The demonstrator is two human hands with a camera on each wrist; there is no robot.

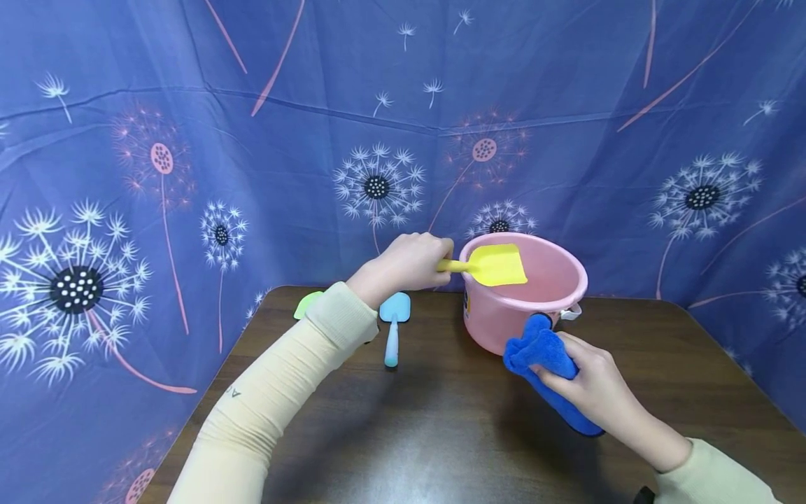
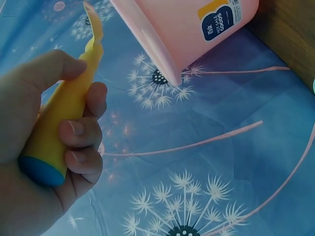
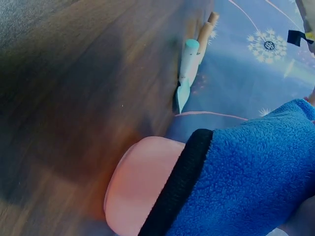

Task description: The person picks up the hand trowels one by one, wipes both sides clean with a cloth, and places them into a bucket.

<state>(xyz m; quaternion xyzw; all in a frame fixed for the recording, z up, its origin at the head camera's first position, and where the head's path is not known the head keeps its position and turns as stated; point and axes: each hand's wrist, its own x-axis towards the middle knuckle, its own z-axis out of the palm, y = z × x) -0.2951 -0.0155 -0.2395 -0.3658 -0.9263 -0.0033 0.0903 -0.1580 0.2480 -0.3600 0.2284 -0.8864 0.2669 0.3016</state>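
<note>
My left hand (image 1: 412,262) grips the handle of a yellow toy shovel (image 1: 497,264), its fingers wrapped around it in the left wrist view. The shovel's blade overlaps the mouth of a pink bucket (image 1: 491,318) in the head view. Bunched in my right hand (image 1: 588,381) is a blue cloth (image 1: 548,353) with a dark edge, held in front of the bucket's right side. The cloth (image 3: 251,172) fills much of the right wrist view and covers part of the bucket (image 3: 142,182).
A light blue toy shovel (image 1: 392,343) lies on the brown wooden table (image 1: 403,434), left of the bucket. Beside it a green piece (image 1: 307,304) shows partly behind my left sleeve. A blue dandelion-print curtain (image 1: 283,175) hangs behind the table.
</note>
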